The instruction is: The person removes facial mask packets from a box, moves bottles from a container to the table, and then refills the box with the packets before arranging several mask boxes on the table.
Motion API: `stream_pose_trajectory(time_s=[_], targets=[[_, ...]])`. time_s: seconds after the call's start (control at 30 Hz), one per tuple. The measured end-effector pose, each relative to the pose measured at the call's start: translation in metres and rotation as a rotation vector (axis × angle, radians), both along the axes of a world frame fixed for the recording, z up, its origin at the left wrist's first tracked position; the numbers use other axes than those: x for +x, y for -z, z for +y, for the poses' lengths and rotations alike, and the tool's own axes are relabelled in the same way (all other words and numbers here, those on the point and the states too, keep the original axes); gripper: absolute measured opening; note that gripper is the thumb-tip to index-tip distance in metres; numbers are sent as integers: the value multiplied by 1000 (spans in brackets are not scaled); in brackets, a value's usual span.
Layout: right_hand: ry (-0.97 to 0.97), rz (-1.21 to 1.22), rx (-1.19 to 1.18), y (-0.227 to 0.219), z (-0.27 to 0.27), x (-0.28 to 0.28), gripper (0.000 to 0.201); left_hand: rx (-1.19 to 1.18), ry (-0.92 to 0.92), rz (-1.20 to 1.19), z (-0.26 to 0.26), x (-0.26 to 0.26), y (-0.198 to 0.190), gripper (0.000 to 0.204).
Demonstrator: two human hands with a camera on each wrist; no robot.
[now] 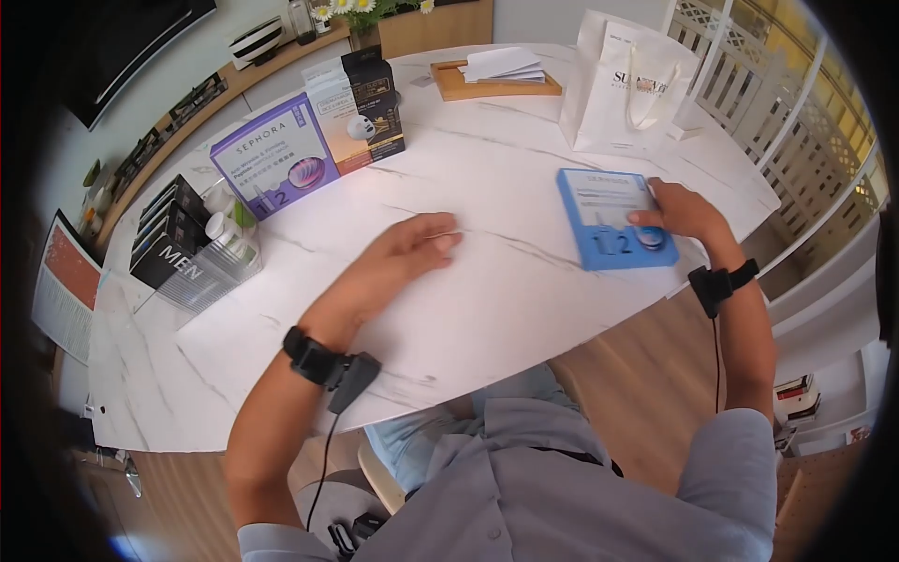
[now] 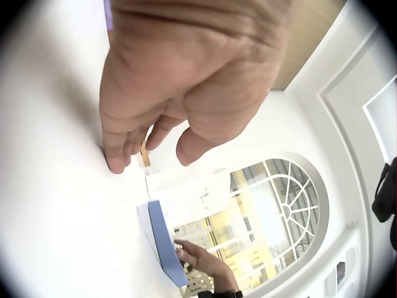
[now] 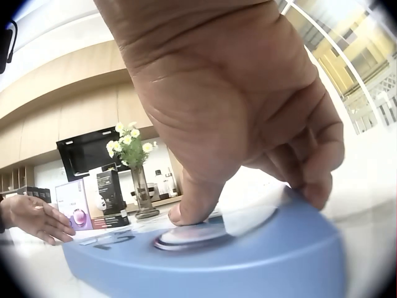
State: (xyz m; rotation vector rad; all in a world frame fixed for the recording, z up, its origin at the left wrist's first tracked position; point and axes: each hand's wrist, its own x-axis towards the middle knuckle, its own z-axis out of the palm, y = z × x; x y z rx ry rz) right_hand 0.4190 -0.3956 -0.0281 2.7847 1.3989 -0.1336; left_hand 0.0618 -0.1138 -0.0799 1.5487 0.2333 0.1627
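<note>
A blue box (image 1: 613, 245) with a white upper face lies on the table's right part. My right hand (image 1: 688, 211) grips its right edge, thumb on top; in the right wrist view the thumb of the hand (image 3: 229, 112) rests on the blue box (image 3: 205, 267) and the other fingers are at its edge. My left hand (image 1: 393, 258) is over the middle of the table, fingers loosely bent, holding nothing. In the left wrist view the left hand (image 2: 186, 81) hangs near the white surface, apart from the blue box (image 2: 164, 242).
A purple box (image 1: 274, 157), an orange-and-white box (image 1: 339, 117) and a black box (image 1: 376, 105) stand at the back left. Left of them is a clear holder (image 1: 213, 274) with black boxes and white bottles. A wooden tray (image 1: 459, 91) with papers and a white paper bag (image 1: 609, 94) stand behind.
</note>
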Motion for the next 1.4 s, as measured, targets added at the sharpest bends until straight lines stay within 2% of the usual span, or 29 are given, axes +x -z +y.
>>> stream_pose_trajectory(time_s=[0.1,0.17,0.2,0.3,0.4,0.5,0.6,0.7,0.83,0.93,1.03,1.17,1.4], targets=[[-119,-7,182,19,19,-17,86,25,-39,24,-27,21,-1,61],[-179,159,202,12,39,-38,93,110,-100,29,-41,25,-2,62],[-208,245,209,9,50,-49,99,90,-97,10,-42,25,2,64],[-272,386,246,7,79,-81,96,-14,-138,-66,-42,12,7,64],[-236,419,311,27,98,-72,94,-50,-204,-118,-36,-1,7,62],[-22,812,309,30,115,-64,76,-45,-269,-184,-38,-8,-4,58],[-45,1218,352,28,128,-47,49,93,-279,-299,-31,-7,-13,55],[-109,1206,528,14,139,-45,33,111,-287,-354,-8,-4,-14,54],[-180,1194,658,-7,161,-19,50,-25,-278,-249,19,-8,-14,52],[-254,1030,827,-11,185,1,46,-66,-346,-164,34,-11,-11,49],[-235,981,860,-5,212,25,46,-177,-360,-169,56,-20,3,47],[-256,1046,870,4,240,36,47,-333,-338,-240,71,-30,15,44],[-317,1076,826,12,267,57,56,-362,-292,-261,72,-30,16,46]])
